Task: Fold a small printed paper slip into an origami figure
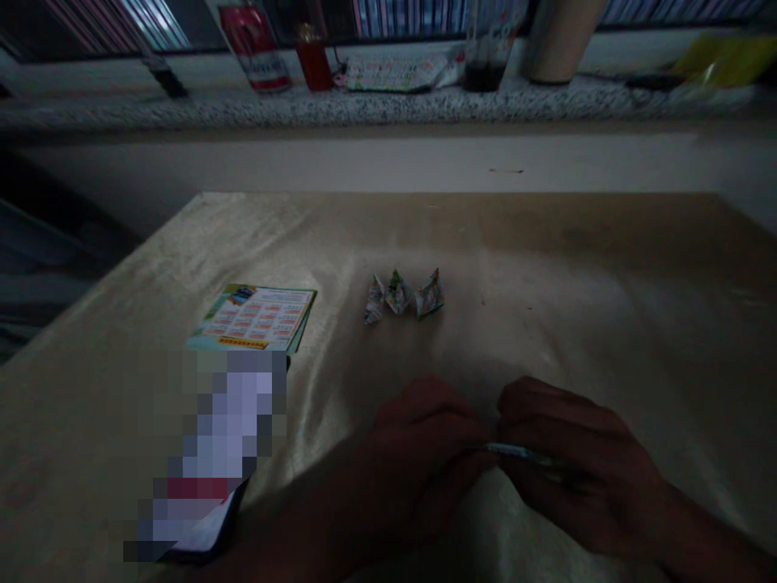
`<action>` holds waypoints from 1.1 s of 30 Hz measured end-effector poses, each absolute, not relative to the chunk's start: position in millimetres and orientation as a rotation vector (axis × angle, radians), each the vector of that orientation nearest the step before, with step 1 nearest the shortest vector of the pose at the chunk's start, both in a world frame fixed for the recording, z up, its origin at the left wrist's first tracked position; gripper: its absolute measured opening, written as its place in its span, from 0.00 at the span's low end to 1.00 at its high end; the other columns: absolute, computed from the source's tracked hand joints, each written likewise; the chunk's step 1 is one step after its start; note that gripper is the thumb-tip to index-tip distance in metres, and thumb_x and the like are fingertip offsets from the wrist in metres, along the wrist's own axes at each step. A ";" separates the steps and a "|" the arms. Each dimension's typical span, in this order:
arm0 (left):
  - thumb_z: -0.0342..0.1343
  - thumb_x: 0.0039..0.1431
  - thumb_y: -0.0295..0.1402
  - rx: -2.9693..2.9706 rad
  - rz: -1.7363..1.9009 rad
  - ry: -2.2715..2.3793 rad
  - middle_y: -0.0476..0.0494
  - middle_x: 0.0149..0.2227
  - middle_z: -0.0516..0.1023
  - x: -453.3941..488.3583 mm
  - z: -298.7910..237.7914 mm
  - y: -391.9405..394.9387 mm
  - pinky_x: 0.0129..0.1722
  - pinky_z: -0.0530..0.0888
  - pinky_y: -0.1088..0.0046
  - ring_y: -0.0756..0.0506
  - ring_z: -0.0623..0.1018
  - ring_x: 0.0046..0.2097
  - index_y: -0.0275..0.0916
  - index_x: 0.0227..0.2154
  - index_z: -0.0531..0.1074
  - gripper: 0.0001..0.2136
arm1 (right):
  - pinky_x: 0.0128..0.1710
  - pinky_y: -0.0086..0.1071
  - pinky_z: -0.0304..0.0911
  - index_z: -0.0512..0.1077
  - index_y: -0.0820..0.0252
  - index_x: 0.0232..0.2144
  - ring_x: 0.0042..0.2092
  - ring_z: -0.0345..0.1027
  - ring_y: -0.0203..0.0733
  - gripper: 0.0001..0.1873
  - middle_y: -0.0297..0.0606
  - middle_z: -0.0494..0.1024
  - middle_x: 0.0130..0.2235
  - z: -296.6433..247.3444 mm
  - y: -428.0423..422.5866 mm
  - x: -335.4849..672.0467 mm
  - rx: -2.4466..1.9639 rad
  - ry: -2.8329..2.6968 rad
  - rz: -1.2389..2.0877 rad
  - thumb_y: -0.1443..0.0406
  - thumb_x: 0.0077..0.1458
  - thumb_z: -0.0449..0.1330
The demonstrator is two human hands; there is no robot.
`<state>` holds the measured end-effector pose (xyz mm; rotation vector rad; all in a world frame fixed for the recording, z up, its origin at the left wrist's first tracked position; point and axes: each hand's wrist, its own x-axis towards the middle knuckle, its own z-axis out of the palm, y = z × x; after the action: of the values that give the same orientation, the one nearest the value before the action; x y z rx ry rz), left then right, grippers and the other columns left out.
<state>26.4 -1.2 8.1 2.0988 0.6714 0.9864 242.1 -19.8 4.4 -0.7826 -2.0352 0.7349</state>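
Near the front of the table, my left hand [425, 453] and my right hand [571, 461] pinch a small piece of folded printed paper [513, 449] between them. It shows edge-on as a thin strip in the gap between my fingers; most of it is hidden. Beyond my hands, a row of small folded paper pieces stands on the table: a narrow one [374, 300] on the left, a pointed one [398, 293] in the middle and another pointed one [430, 295] on the right.
A cloth-covered table [607, 324] spreads around my hands. On the left lie a stack of printed cards [258, 316] and a phone [212, 470] with a blurred screen. Behind, the stone sill [394, 105] holds a red can [255, 48], a red bottle [314, 61] and a glass of dark liquid [486, 65].
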 end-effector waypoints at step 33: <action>0.61 0.62 0.24 1.776 1.031 0.864 0.50 0.25 0.77 31.2 8.4 -12.5 0.28 0.68 0.78 0.53 0.73 0.27 0.38 0.35 0.82 0.05 | 0.28 0.36 0.64 0.76 0.60 0.41 0.29 0.70 0.41 0.10 0.39 0.78 0.27 13.6 -21.2 237.8 -0.859 -1.949 0.791 0.76 0.61 0.58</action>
<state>31.2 -12.5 8.4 1.7760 0.8638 1.0309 237.8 -21.2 13.6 -0.8593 -1.9494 0.7913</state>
